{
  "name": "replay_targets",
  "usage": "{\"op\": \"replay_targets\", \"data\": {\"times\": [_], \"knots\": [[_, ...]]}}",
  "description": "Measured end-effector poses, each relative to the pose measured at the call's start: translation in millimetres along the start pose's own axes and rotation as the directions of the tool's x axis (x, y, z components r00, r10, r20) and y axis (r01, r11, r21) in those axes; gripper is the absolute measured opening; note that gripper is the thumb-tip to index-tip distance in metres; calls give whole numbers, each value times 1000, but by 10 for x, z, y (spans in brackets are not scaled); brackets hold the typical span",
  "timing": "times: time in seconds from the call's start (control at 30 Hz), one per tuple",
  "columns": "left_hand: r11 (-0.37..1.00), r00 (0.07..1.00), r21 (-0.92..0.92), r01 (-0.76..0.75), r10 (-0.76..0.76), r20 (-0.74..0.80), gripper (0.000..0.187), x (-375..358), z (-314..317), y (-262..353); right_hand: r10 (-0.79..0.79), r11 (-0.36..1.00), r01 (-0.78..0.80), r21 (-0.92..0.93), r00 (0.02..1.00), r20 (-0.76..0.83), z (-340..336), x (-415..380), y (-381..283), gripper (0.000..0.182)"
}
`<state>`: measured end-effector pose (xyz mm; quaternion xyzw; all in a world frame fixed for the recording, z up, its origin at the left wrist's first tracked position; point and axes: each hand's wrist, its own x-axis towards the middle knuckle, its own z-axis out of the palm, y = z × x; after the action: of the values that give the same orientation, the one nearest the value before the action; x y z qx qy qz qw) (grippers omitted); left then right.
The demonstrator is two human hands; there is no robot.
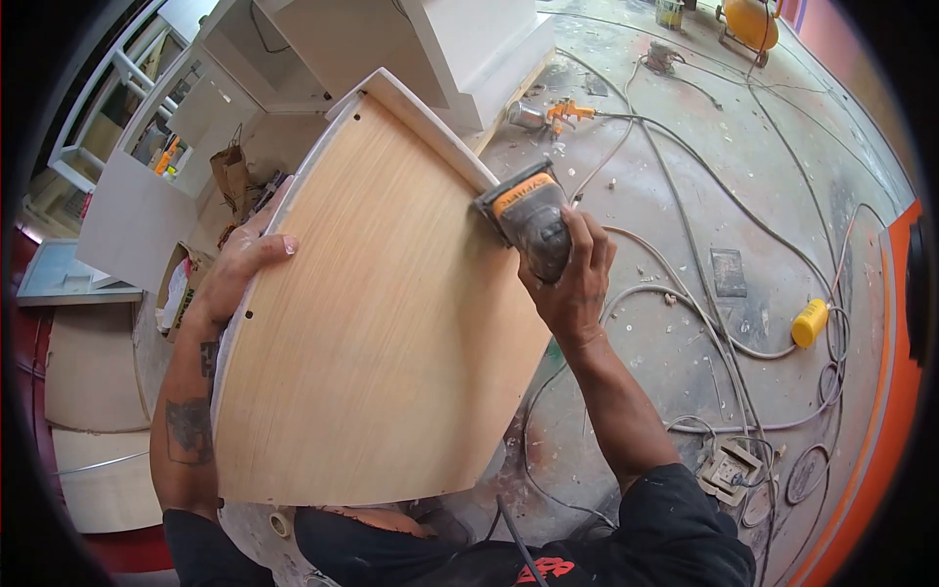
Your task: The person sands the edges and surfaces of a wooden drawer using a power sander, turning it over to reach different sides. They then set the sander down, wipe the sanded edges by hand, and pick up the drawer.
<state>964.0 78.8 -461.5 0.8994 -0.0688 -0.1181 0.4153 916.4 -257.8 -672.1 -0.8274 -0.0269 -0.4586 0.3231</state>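
A large light wood-grain panel (381,293) lies tilted in front of me, with a raised white edge strip (430,127) along its upper right side. My left hand (245,259) grips the panel's left edge, the thumb resting over its face. My right hand (575,269) is wrapped round a black and orange power sander (533,220). The sander is at the panel's upper right edge, by the end of the white strip. Its underside is turned away from view, so contact with the edge is hard to judge.
White cabinet pieces (479,49) stand beyond the panel. Hoses and cables cross the dusty floor (704,196) on the right, with an orange spray gun (567,114), a yellow plug (810,323) and a socket box (731,472). A cardboard box (184,284) sits at left.
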Motion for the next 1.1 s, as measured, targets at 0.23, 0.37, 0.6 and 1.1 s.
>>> {"op": "replay_targets", "data": {"times": [0.23,0.37,0.6,1.1], "knots": [[1000,1000,10,-27,27,2,104,9,-26,26,-75,997,75,-6,996,-38,90,556,-451,88],[999,999,-25,-40,40,-9,102,12,-20,-13,-94,995,94,30,995,-13,60,841,-687,87],[999,1000,-28,-27,27,-4,104,3,-35,33,-17,999,18,-47,1000,22,54,168,-99,83],[989,995,-124,-85,91,39,98,27,-13,31,631,-310,-327,892,631,451,-743,95,706,32]]}}
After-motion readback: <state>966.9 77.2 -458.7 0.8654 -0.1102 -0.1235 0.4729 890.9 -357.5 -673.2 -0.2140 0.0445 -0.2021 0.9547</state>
